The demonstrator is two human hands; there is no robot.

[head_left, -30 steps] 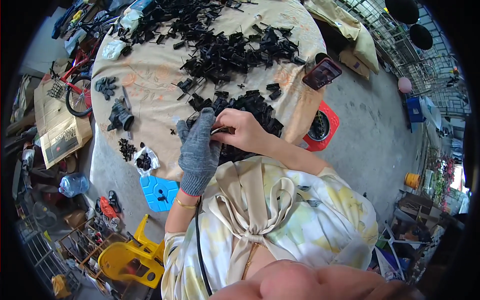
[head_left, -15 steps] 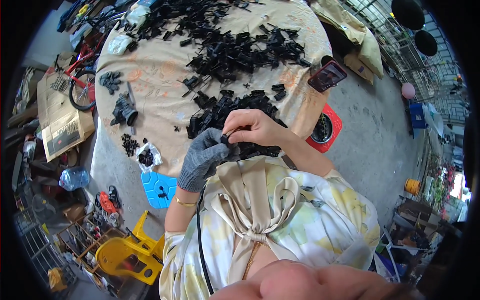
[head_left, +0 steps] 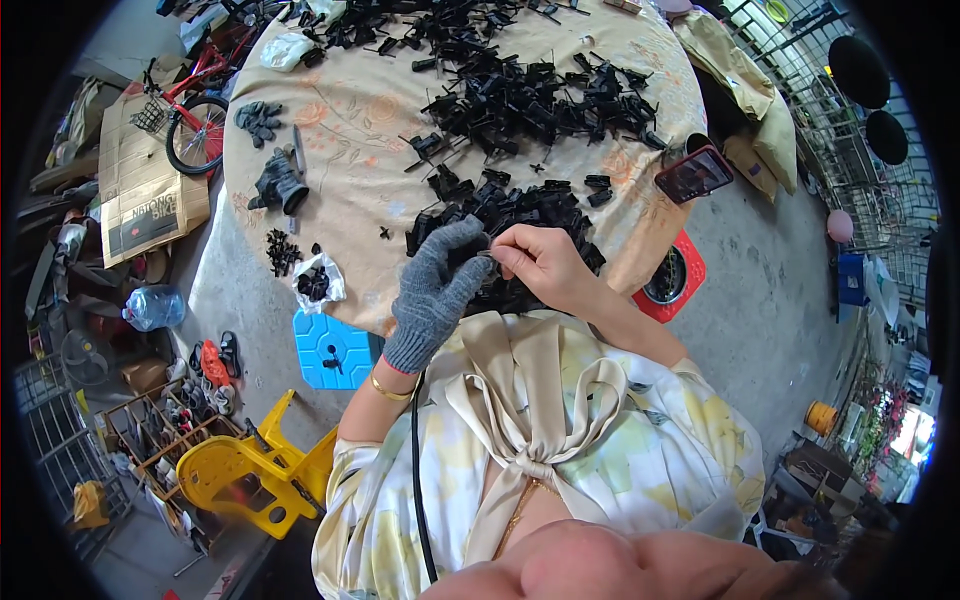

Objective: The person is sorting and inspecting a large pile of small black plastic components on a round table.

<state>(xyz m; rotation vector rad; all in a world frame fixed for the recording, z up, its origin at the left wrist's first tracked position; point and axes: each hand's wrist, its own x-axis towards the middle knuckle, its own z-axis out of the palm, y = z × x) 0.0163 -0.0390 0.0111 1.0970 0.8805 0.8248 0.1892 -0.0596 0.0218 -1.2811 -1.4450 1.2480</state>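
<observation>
My left hand [head_left: 440, 290] wears a grey knit glove and its fingertips pinch a small black plastic part [head_left: 484, 257] at the near edge of the round table [head_left: 350, 150]. My bare right hand [head_left: 535, 262] grips the same part from the other side, so both hands meet over it. Just beyond them lies a heap of black plastic parts [head_left: 510, 205]. A larger spread of the same black parts [head_left: 520, 85] covers the far half of the patterned tablecloth.
A phone [head_left: 693, 173] rests at the table's right edge. Small piles of black parts [head_left: 283, 185] and a plastic bag of pieces [head_left: 318, 285] sit at the left. On the floor are a blue container [head_left: 333, 350], a yellow plastic chair [head_left: 250, 470], a red fan [head_left: 668, 285], a bicycle [head_left: 195, 110].
The gloved left hand has dropped from upright to level with the right hand, and both have closed on a small black part. The view has shifted slightly.
</observation>
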